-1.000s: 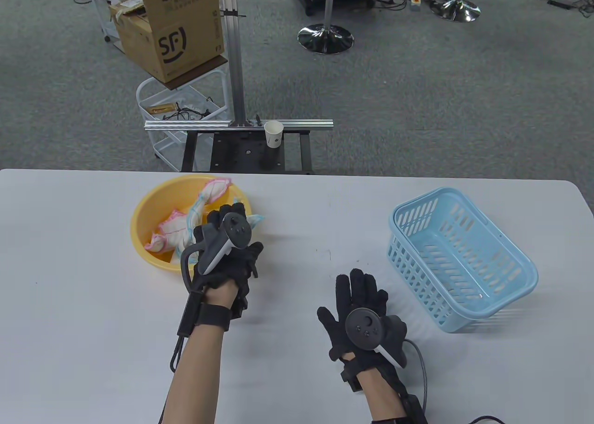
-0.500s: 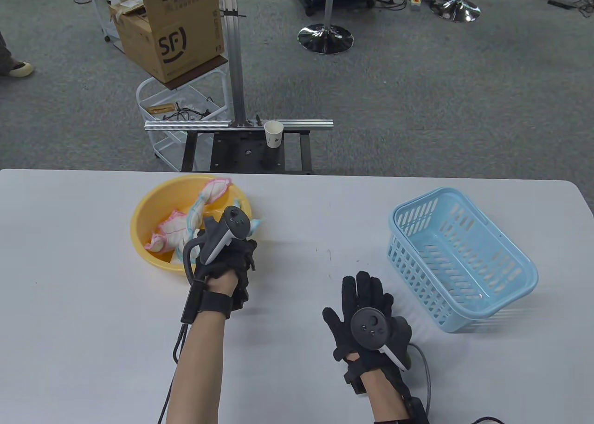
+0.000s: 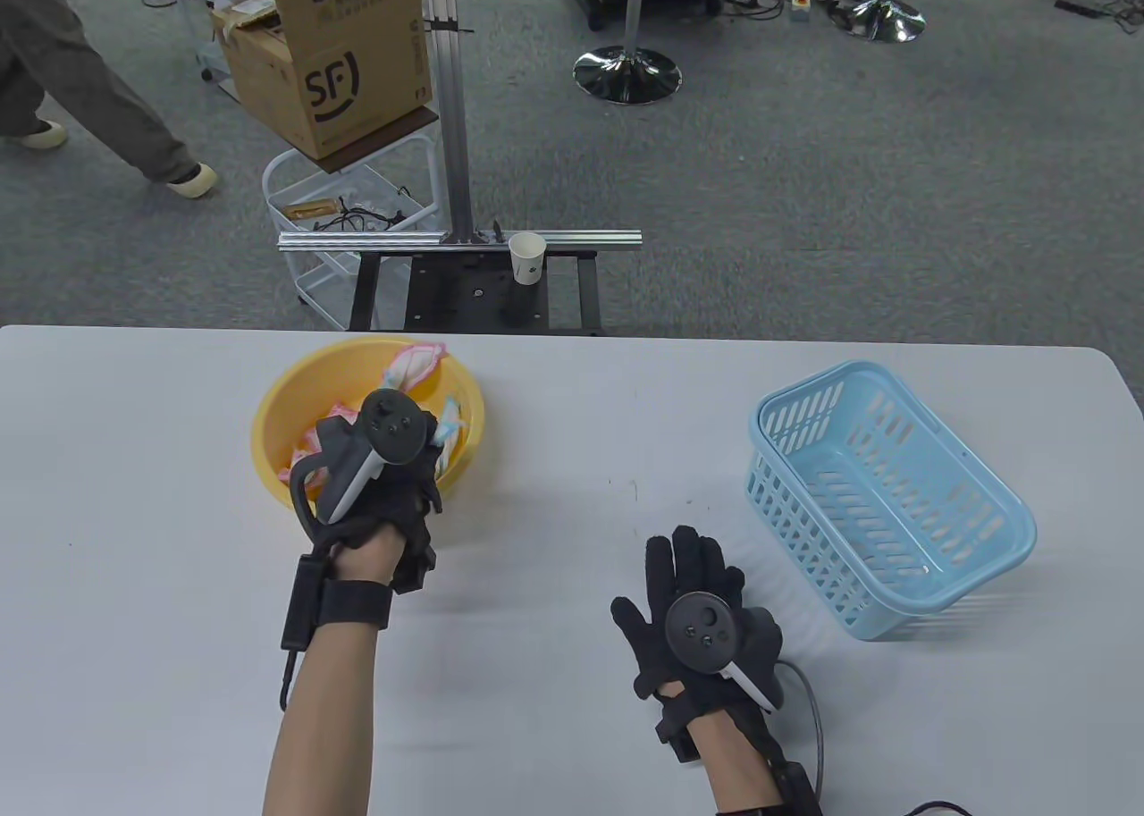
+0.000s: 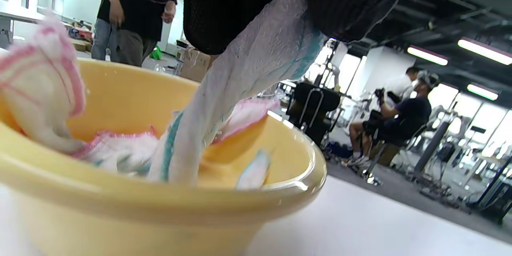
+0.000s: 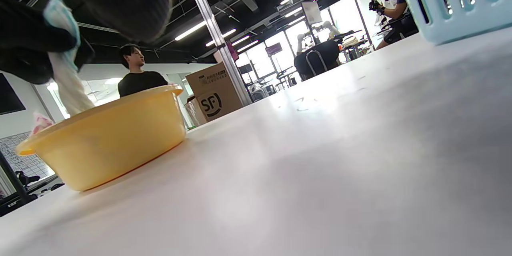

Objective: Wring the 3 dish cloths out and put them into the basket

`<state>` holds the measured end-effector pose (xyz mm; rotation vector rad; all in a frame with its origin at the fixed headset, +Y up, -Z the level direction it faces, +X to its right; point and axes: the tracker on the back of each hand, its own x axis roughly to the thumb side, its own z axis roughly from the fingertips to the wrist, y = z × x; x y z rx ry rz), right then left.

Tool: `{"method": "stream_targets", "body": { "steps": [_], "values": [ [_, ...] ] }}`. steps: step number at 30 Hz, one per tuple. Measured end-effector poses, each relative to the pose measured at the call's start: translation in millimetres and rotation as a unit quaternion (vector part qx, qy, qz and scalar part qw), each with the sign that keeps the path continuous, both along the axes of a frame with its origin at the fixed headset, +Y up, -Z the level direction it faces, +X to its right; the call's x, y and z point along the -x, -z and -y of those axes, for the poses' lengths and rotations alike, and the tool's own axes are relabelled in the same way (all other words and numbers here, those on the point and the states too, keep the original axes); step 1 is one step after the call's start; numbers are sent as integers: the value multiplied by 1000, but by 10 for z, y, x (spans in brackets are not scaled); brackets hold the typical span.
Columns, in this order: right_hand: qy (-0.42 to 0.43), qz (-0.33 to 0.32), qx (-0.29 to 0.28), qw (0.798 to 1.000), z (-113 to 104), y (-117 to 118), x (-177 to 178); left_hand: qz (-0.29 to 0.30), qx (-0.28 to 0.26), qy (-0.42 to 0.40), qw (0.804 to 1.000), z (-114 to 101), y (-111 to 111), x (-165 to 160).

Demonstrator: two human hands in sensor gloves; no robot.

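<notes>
A yellow basin (image 3: 268,423) at the table's back left holds pink-edged dish cloths (image 3: 414,362). Over its near side, my left hand (image 3: 420,458) grips a blue-edged dish cloth (image 3: 450,418). In the left wrist view that blue-edged cloth (image 4: 256,68) hangs twisted from my curled fingers (image 4: 224,12) down into the basin (image 4: 120,216), beside the pink-edged cloths (image 4: 40,84). My right hand (image 3: 688,575) lies flat on the table with straight fingers, holding nothing. The light blue basket (image 3: 804,503) stands to its right with nothing in it, and its wall shows in the right wrist view (image 5: 452,4).
The white table (image 3: 572,458) reaches to the basin and basket. Behind it stands a metal frame with a paper cup (image 3: 526,257), and a cart carries a cardboard box (image 3: 331,56). A person (image 3: 80,92) walks across the floor at the far left.
My left hand has moved left, from beside the basin's right rim to over the basin, taking the blue-edged cloth with it. The right hand barely shifted. A person walked in at top left.
</notes>
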<state>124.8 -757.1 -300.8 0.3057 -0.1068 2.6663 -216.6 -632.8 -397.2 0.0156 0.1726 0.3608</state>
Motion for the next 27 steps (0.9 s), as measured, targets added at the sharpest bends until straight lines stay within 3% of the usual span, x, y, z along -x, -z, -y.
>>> {"method": "stream_targets", "body": {
  "steps": [8, 15, 21, 27],
  "values": [
    [-6, -14, 3, 1000, 30, 2, 82, 20, -72, -84, 994, -568, -384, 137],
    [-9, -28, -2, 1000, 24, -10, 150, 50, -114, -132, 983, -937, -666, 92],
    [-10, -37, -11, 999, 16, -12, 190, 81, -138, -159, 974, -1200, -889, -23],
    [-6, -51, -42, 998, -41, -44, 234, 114, -142, -196, 964, -1309, -1023, -199]
  ]
}}
